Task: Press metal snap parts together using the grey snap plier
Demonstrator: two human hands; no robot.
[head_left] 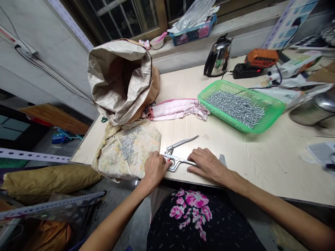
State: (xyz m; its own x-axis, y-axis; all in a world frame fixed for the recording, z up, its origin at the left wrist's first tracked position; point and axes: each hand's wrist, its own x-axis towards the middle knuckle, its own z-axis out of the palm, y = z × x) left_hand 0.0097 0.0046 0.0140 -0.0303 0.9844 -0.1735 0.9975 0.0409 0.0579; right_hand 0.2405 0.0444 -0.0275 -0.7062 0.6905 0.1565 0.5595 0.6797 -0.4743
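Observation:
A silver hand press tool (180, 150) lies on the table's front edge with its upper lever raised. My left hand (155, 169) is at the tool's head, fingers pinched on a small piece I cannot make out. My right hand (208, 164) rests on the lower handle, fingers pressed over it. Just left of the tool lies a patterned cloth (128, 150) with several small metal pieces on it.
A green basket (272, 115) full of small metal pieces stands at the right. An open paper sack (120, 80) stands at the back left, a pink cloth (178, 108) beside it. A kettle (218, 55) and a charger (258, 62) sit at the back.

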